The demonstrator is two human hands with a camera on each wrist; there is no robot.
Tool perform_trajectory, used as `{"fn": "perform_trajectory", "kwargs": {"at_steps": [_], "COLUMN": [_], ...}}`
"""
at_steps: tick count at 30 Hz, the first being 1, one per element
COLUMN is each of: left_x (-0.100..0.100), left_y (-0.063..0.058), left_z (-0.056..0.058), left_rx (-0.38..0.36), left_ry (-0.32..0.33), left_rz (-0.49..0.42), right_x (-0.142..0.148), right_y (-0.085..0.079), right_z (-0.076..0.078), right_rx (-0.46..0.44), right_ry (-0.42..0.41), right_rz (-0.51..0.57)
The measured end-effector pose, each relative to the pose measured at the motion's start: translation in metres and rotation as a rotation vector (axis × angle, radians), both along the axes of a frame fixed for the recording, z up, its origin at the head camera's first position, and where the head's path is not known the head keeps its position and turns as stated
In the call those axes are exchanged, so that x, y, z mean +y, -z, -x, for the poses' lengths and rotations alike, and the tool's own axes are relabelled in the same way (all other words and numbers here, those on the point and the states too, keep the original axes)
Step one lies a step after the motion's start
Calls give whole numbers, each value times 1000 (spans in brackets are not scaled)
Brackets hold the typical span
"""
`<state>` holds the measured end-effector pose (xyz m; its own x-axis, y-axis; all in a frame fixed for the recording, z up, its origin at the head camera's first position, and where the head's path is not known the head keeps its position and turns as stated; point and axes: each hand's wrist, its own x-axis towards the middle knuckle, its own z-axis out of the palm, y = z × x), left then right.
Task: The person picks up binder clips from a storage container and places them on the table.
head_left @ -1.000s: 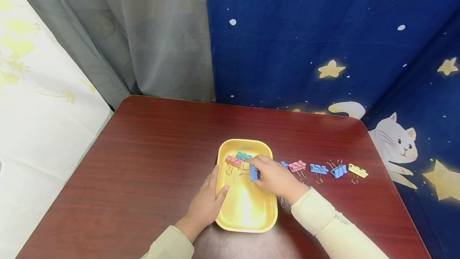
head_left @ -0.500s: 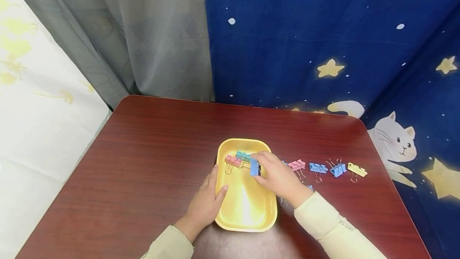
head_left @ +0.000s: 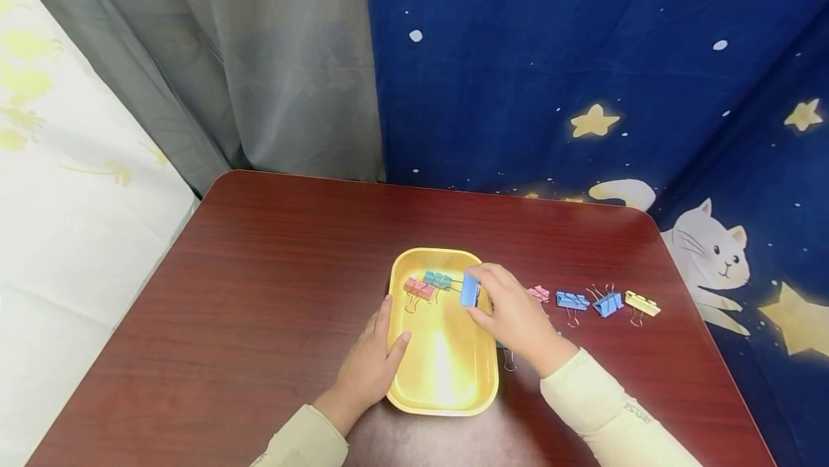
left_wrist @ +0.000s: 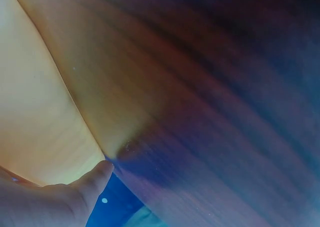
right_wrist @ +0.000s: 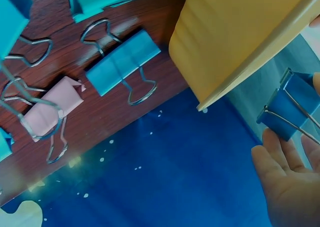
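While the left hand (head_left: 368, 363) rests with straight fingers along the left side of the yellow tray (head_left: 440, 384), the right hand (head_left: 514, 312) pinches a blue binder clip (head_left: 470, 290) between thumb and fingers, over the tray's right edge. Inside, toward the far end, I see a pink clip (head_left: 419, 289) just beside a teal clip (head_left: 437, 280). More clips (head_left: 572, 301) lie rightward on the table (head_left: 291, 258); behind it hangs a blue curtain (head_left: 486, 78).

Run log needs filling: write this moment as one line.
left hand: touching yellow tray; right hand: holding blue binder clip above tray; in tray: pink clip, teal clip; on table: other clips
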<state>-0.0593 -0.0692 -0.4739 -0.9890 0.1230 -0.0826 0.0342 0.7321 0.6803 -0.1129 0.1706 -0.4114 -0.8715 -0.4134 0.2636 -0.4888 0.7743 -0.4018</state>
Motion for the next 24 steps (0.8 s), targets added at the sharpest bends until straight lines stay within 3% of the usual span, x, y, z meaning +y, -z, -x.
{"fn": "perform_trajectory", "kwargs": {"at_steps": [24], "left_x": [-1], "left_y": [-2], "left_z": [0], "left_rx": [-1], "left_ry": [11], "left_rz": [-7], "right_x": [43], "right_y": [-4], "right_z": [-10], "right_rx": [-18], "right_ry": [254], "right_rz": [79]}}
